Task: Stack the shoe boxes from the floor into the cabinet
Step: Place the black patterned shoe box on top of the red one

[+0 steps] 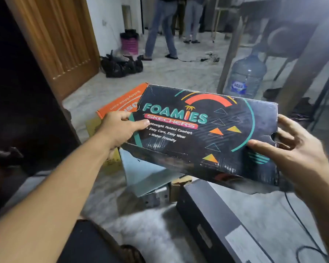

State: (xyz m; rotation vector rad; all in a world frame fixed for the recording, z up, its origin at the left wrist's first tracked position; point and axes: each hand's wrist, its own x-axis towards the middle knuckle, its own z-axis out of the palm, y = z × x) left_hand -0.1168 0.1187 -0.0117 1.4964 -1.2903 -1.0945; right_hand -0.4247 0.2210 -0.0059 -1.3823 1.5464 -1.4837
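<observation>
My left hand (120, 128) and right hand (292, 152) clamp the ends of the black printed cardboard shoe box (203, 133), lifted above the floor boxes. I'd keep it level while swinging left toward the dark cabinet (17, 111).

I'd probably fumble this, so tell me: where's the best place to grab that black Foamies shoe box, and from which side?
Take the Foamies shoe box by its two short ends, one hand from each side. It is long, flat and wide, so end grips keep it level. That is how it is held here: the left hand clamps the left end, thumb on the lid, while the right hand cups the right end by the notch.
</observation>
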